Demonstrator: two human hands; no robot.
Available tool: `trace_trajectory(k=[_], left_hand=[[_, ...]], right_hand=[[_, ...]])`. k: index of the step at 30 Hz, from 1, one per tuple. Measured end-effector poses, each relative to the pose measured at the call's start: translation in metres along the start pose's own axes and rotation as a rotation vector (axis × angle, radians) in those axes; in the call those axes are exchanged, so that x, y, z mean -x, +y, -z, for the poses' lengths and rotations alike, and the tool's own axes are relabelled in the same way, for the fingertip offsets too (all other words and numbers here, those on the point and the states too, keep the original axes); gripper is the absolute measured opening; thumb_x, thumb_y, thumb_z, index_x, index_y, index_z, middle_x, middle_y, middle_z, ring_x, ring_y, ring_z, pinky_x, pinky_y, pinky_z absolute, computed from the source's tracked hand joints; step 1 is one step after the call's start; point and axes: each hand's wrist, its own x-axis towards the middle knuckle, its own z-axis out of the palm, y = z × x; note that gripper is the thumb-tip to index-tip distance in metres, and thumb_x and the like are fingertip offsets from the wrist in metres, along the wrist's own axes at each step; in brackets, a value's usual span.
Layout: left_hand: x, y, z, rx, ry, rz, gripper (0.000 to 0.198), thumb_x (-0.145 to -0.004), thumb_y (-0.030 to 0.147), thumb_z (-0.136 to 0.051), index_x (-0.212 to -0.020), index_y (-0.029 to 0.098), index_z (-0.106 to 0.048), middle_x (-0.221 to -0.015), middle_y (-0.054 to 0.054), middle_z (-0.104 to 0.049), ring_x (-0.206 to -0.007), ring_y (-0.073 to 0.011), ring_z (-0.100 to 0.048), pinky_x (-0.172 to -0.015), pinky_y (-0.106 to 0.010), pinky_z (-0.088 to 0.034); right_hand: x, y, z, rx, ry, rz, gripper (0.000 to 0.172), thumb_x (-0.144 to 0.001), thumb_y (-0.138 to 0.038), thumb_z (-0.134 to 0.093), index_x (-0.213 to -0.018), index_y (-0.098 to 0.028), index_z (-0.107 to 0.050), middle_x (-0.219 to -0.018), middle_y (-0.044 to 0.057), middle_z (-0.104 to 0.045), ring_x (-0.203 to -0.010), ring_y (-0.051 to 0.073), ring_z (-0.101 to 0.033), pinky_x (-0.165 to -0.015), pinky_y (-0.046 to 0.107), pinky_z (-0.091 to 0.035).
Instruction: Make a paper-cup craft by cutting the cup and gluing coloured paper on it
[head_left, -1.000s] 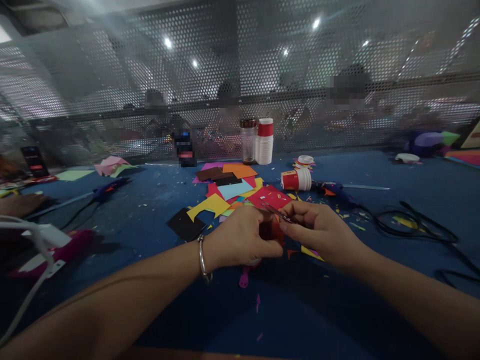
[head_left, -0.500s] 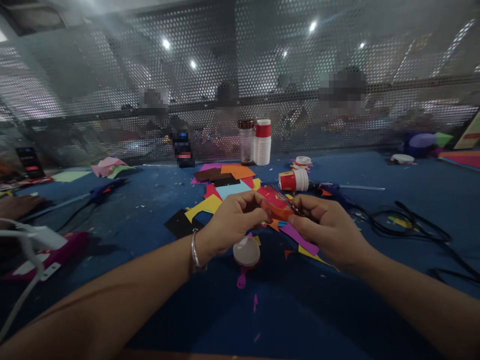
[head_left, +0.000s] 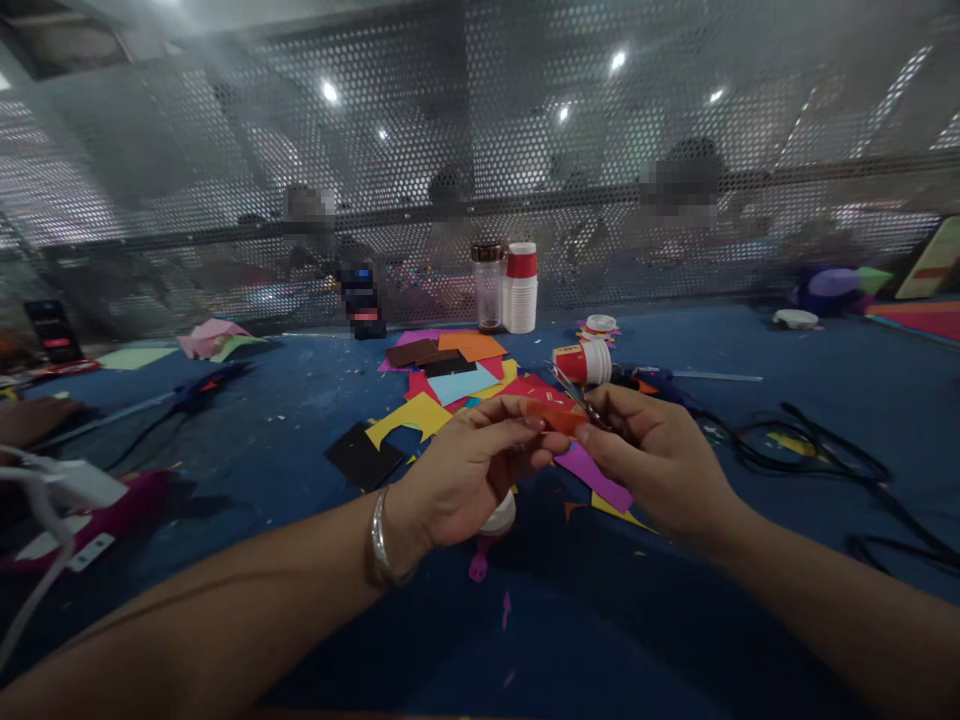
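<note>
My left hand [head_left: 480,460], with a silver bangle at its wrist, pinches a small piece of orange paper [head_left: 553,415]. In my right hand [head_left: 652,440] is a pair of scissors [head_left: 574,388], its handles mostly hidden by the fingers. The blades lie close behind the orange paper; whether they touch it I cannot tell. Below my left hand stands a round white-topped cup [head_left: 501,515], partly covered by that hand, with a purple paper shape [head_left: 478,567] at its near side. Coloured paper sheets [head_left: 457,385] lie spread beyond my hands.
Red and white paper cups [head_left: 583,362] lie on their side, near a glue gun [head_left: 652,378] with a black cable [head_left: 787,470]. At the back stand a clear jar [head_left: 488,290] and a cup stack [head_left: 520,290]. Another person's hand [head_left: 37,420] rests far left beside a power strip [head_left: 90,530].
My left hand has turned palm upward, its fingers opening below the orange paper, and now covers part of the white-topped cup. The scissors have tilted more upright. The view has shifted slightly.
</note>
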Motion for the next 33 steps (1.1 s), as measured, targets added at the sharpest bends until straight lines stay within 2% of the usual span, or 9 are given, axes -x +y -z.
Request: trace_trajectory(k=[6, 9, 12, 17, 25, 33], left_hand=[[-0.004, 0.003, 0.002, 0.002, 0.050, -0.008, 0.018, -0.085, -0.001, -0.054, -0.076, 0.011, -0.063, -0.067, -0.003, -0.067, -0.061, -0.0084, -0.066, -0.065, -0.016, -0.054], [-0.008, 0.007, 0.005, -0.012, 0.068, 0.006, 0.023, -0.085, -0.003, -0.048, -0.074, 0.011, -0.063, -0.065, -0.003, -0.066, -0.057, -0.0076, -0.063, -0.061, -0.015, -0.052], [-0.010, 0.012, 0.005, -0.011, 0.137, 0.026, 0.028, -0.085, -0.003, -0.042, -0.071, 0.012, -0.062, -0.060, -0.002, -0.063, -0.053, -0.0066, -0.060, -0.057, -0.014, -0.050], [-0.011, 0.020, 0.002, -0.008, 0.231, 0.061, 0.028, -0.087, 0.001, -0.044, -0.072, 0.012, -0.064, -0.056, 0.000, -0.057, -0.050, -0.0057, -0.055, -0.050, -0.012, -0.046], [-0.013, 0.021, 0.007, 0.008, 0.270, 0.032, 0.026, -0.087, 0.000, -0.043, -0.075, 0.012, -0.063, -0.058, 0.001, -0.055, -0.049, -0.0056, -0.053, -0.049, -0.012, -0.046], [-0.013, 0.021, 0.008, 0.041, 0.237, 0.004, 0.024, -0.090, 0.003, -0.045, -0.080, 0.012, -0.064, -0.062, 0.000, -0.056, -0.047, -0.0057, -0.053, -0.047, -0.012, -0.045]], right_hand=[[0.001, 0.002, -0.002, -0.111, -0.067, -0.009, 0.023, -0.080, -0.035, -0.065, -0.070, -0.018, -0.054, -0.058, -0.007, -0.038, -0.048, 0.005, -0.028, -0.040, 0.021, -0.021], [0.001, 0.002, -0.003, -0.245, -0.095, -0.084, 0.030, -0.081, -0.042, -0.069, -0.072, -0.017, -0.055, -0.057, -0.009, -0.036, -0.046, 0.004, -0.024, -0.039, 0.020, -0.016], [0.001, 0.002, -0.003, -0.359, -0.146, -0.183, 0.037, -0.080, -0.048, -0.073, -0.072, -0.017, -0.054, -0.054, -0.011, -0.032, -0.044, 0.002, -0.020, -0.038, 0.018, -0.014], [0.002, 0.000, -0.003, -0.497, -0.261, -0.295, 0.044, -0.077, -0.056, -0.074, -0.073, -0.014, -0.062, -0.050, -0.012, -0.029, -0.041, 0.001, -0.017, -0.037, 0.018, -0.011], [0.003, -0.002, 0.000, -0.533, -0.309, -0.392, 0.044, -0.081, -0.056, -0.069, -0.076, -0.012, -0.067, -0.048, -0.010, -0.032, -0.037, 0.000, -0.018, -0.036, 0.017, -0.010], [0.005, -0.006, -0.001, -0.524, -0.316, -0.431, 0.045, -0.075, -0.058, -0.074, -0.074, -0.013, -0.066, -0.045, -0.012, -0.027, -0.038, 0.001, -0.014, -0.034, 0.017, -0.007]])
